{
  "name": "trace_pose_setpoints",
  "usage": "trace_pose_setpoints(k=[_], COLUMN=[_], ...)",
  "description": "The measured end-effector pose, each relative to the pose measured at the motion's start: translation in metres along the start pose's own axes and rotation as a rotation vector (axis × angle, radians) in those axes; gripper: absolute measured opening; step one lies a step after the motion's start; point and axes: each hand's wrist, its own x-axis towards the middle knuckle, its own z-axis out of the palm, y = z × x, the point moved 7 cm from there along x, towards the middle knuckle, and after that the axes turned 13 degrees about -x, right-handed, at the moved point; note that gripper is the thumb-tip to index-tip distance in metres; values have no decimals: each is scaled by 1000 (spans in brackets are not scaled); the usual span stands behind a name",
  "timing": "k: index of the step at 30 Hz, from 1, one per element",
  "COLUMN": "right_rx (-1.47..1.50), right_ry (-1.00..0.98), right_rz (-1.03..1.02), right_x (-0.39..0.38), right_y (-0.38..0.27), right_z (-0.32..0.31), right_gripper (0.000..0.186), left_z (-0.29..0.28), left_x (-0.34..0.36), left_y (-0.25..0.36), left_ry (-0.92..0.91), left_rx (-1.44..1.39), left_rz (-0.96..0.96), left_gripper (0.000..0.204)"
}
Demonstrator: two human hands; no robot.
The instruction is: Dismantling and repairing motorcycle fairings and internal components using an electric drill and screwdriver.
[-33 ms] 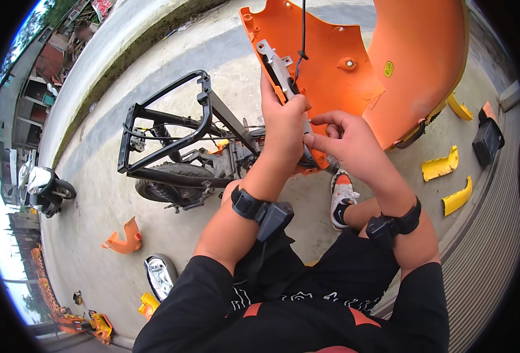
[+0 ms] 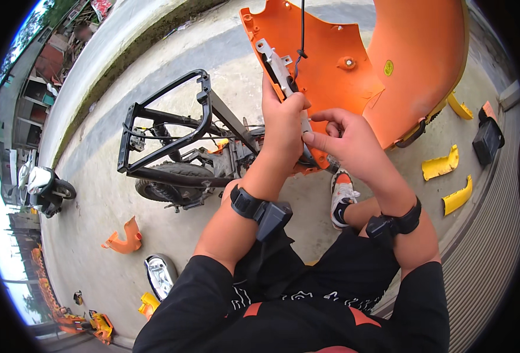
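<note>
Sleeves of black cloth (image 2: 183, 300) fill the bottom of the frame, and beyond them two bare forearms reach up, each wearing a dark strap; the left strap (image 2: 248, 205) carries a black box, and so does the right strap (image 2: 410, 220).

Just above centre, the left hand (image 2: 282, 126) is closed round a pale grey bar (image 2: 277, 67), thumb uppermost. The bar's long axis slants from upper left down to lower right, along the near edge of an orange panel (image 2: 330, 76) whose inner face shows. Its upper end sticks out past the left hand; its lower part runs toward the right hand (image 2: 325, 130), which comes in from the right with index finger and thumb narrowly spaced. The left hand is nearer the bar's middle, the right nearer its lower end; whether the right fingertips touch it or pinch something small, I cannot tell. A black cable (image 2: 303, 29) hangs beside the bar's upper half.

Below the panel sits a patterned shoe (image 2: 343, 194). Left of the hands, a black tubular frame (image 2: 234, 122) stands over a tyre (image 2: 180, 169). Yellow curved pieces (image 2: 440, 165) lie on the concrete floor (image 2: 104, 188) at right, and a white-and-black scooter (image 2: 42, 187) is parked at far left.
</note>
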Motion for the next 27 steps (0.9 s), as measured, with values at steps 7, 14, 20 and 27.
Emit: trace_pose_setpoints(k=[7, 14, 20, 27], right_rx=[15, 113, 26, 15], right_ry=[40, -25, 6, -60], right_rz=[5, 29, -13, -21], right_x=[-1, 4, 1, 1], right_y=[-2, 6, 2, -1], right_z=[1, 6, 5, 5], right_gripper=[37, 26, 26, 23], left_z=[-11, -4, -4, -1], left_x=[4, 3, 2, 1], left_y=[-12, -12, -7, 1], left_ry=[88, -57, -18, -53], left_rx=[-66, -35, 17, 38], left_rz=[-122, -153, -126, -61], left_gripper=[33, 67, 68, 66])
